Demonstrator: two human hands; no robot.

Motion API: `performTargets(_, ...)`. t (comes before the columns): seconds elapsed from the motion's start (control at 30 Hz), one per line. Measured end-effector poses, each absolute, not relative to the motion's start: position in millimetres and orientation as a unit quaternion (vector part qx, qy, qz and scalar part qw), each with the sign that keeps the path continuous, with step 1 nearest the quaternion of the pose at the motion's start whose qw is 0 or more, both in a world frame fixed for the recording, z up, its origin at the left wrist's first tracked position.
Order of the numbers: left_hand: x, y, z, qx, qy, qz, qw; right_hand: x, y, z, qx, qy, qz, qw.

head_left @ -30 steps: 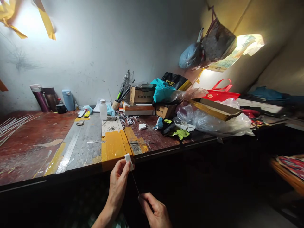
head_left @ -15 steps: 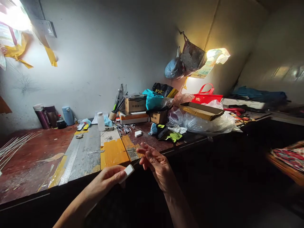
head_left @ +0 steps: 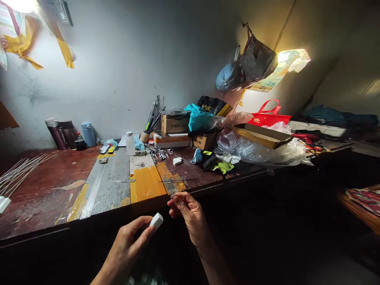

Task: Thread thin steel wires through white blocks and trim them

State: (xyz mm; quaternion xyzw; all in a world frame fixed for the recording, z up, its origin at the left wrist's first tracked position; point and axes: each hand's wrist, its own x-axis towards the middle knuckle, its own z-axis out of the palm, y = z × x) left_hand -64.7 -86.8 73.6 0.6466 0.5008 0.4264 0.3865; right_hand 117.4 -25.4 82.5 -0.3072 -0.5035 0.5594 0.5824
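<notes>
My left hand [head_left: 130, 241] pinches a small white block [head_left: 156, 221] between thumb and fingers, its end face turned up and to the right. It is held in front of the table's front edge. Just right of the block, my right hand [head_left: 187, 213] is closed, thumb against fingertips, at the table edge. Whatever sits in that pinch is too small or hidden to make out. A thin dark rod [head_left: 176, 181] lies on the table beyond my right fingertips. Another white block [head_left: 177, 161] rests farther back on the dark red tabletop.
A white bottle [head_left: 130, 144], scattered small pins [head_left: 162, 154] and a ruler [head_left: 94, 194] are on the table [head_left: 118, 194]. Pale thin rods [head_left: 20, 172] end in a white block [head_left: 4, 204] at left. Boxes [head_left: 175, 122] and plastic bags [head_left: 267, 152] crowd the back right.
My right fingers have gone from spread around a thin line near the block to a closed pinch, lower down. The left hand has moved slightly lower with the white block. The view has shifted.
</notes>
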Motion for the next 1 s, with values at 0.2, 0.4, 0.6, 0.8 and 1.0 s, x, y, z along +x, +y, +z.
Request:
performTargets(0.2, -79, -94, 62, 0.633, 0.525, 0.419, 0.384, 129, -25, 92, -0.287, -0.532, 0.577, 0.549)
performTargets(0.4, -80, -95, 66, 0.629, 0.522, 0.424, 0.389, 124, -22, 87, -0.297, -0.552, 0.591, 0.508)
performTargets(0.6, -80, -101, 58, 0.645, 0.544, 0.450, 0.292, 112, -20, 80, -0.372, -0.522, 0.515, 0.570)
performTargets(0.8, -82, -105, 49, 0.670, 0.539, 0.460, 0.222, 97, -20, 69, -0.389, -0.511, 0.542, 0.542)
performTargets(1.0, -114, -117, 46, 0.599, 0.584, 0.466, 0.287, 83, -17, 65, -0.355, -0.611, 0.491, 0.509)
